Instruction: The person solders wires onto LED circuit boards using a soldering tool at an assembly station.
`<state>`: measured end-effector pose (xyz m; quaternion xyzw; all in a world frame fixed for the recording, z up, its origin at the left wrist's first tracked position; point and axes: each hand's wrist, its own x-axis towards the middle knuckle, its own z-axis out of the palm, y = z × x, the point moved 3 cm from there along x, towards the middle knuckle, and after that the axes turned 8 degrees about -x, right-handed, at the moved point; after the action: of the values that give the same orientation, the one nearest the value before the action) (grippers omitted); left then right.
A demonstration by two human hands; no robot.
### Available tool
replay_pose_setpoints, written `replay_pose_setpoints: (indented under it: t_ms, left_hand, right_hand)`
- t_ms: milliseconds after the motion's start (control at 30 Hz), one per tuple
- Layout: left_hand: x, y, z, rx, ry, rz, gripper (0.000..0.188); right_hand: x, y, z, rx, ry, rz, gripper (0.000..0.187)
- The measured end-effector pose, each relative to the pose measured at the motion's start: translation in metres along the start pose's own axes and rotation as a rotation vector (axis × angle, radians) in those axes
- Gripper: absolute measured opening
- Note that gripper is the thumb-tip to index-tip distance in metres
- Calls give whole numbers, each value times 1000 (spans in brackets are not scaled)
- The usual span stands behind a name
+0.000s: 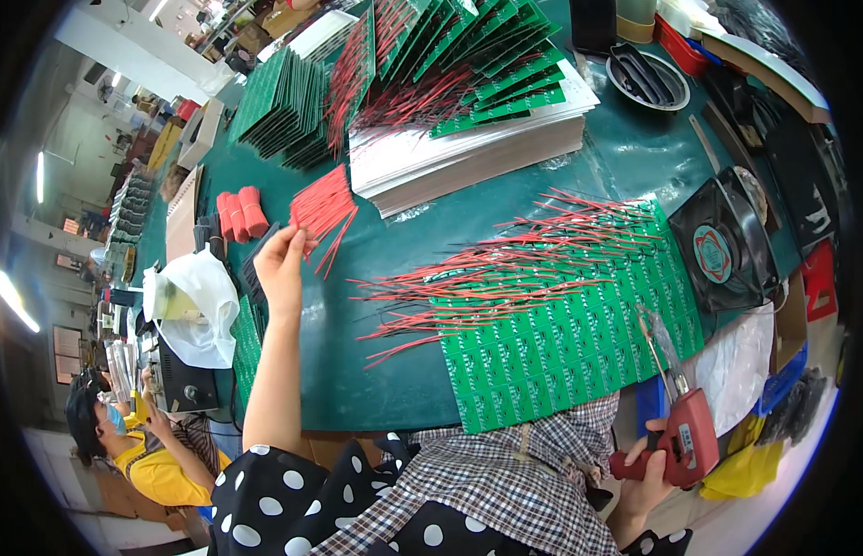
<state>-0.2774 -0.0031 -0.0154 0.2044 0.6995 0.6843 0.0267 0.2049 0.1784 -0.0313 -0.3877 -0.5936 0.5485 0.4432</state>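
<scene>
My left hand (pixel 281 264) is at the near end of a loose fan of red wires (pixel 322 206), its fingertips pinched together on them. In my right hand (pixel 647 474) is a red soldering gun (pixel 689 440), gripped by its handle at the lower right. The tip of the gun points up over the right part of a large green circuit board panel (pixel 533 366), which lies in front of me. Rows of red and black wires (pixel 506 269) stick out from the panel's upper part toward the left. Whether the tip touches the panel I cannot tell.
Wired green panels (pixel 450 56) are heaped on a white stack of sheets (pixel 478 167). More panels (pixel 281 107) stand to its left. Bundled red wires (pixel 241 215) and a white plastic bag (pixel 198 296) lie left. A black fan (pixel 723 246) stands right; a co-worker (pixel 153 445) sits left.
</scene>
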Motion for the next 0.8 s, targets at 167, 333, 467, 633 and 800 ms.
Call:
replay_pose_setpoints:
  t_ms: [167, 333, 467, 633, 800]
  left_hand:
    - [11, 18, 24, 843, -206, 170, 13]
    - [7, 11, 43, 973, -157, 40, 15]
    - [12, 9, 44, 999, -153, 26, 15]
    - [16, 0, 44, 1117, -219, 146, 12]
    - [29, -15, 29, 952, -289, 174, 9]
  right_hand:
    - [-1, 1, 1, 20, -4, 14, 46]
    - [-4, 1, 0, 6, -17, 8, 47]
    - [-4, 0, -2, 21, 0, 28, 46]
    - [-3, 0, 0, -1, 5, 22, 46]
    - [-4, 0, 0, -10, 30, 33, 46]
